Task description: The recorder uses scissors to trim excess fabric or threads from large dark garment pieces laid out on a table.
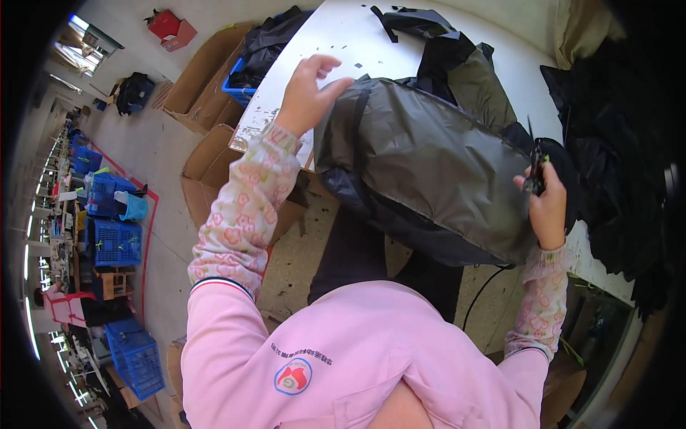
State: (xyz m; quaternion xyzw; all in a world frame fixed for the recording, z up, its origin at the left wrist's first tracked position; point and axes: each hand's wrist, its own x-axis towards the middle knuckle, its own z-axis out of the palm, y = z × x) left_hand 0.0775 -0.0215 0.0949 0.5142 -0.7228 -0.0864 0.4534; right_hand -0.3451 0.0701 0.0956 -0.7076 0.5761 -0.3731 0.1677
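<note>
A large olive-grey and black fabric bag [436,157] lies across the near edge of the white table, its lower side hanging over my lap. My left hand [306,93] is raised at the bag's left end, fingers apart and nothing in them. Its thumb tip is close to the bag's upper left corner; whether it touches cannot be seen. At the bag's right end, my right hand [548,207] is closed around black scissors [537,168], whose thin blade points away from me.
More black and olive fabric [479,79] lies on the table [314,32] behind the bag. Black cloth [607,164] is heaped at the right. Cardboard boxes [207,79] and a blue crate [239,91] stand left of the table. Farther left are blue baskets [118,243] and another person [68,306].
</note>
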